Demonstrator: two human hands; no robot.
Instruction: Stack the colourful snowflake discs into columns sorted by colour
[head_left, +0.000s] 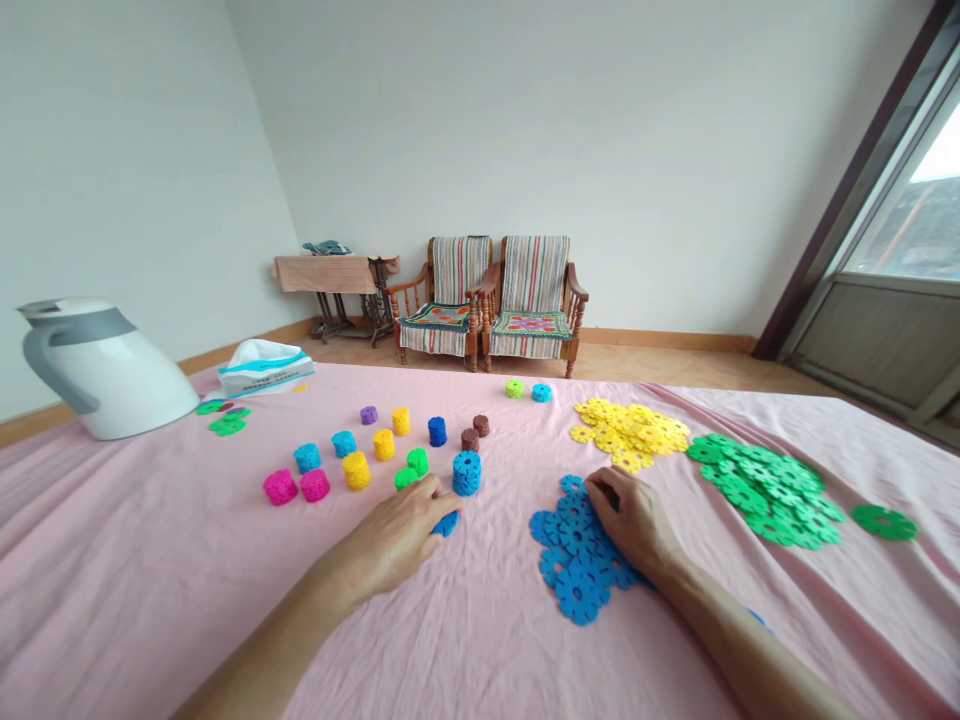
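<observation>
"What's stacked?"
"Small stacks (356, 471) at left; your left hand (401, 530) pinches blue discs (446, 524) near the blue stack (466, 474)."
"And left loose?"
"The blue pile (579, 555), your curled right hand (634, 520) at its edge, grip hidden; then yellow pile (637, 430), green pile (772, 490)."

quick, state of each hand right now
Left hand: closed, holding at least one blue notched disc.
Right hand: fingers curled at the blue disc pile; a grip cannot be told.
</observation>
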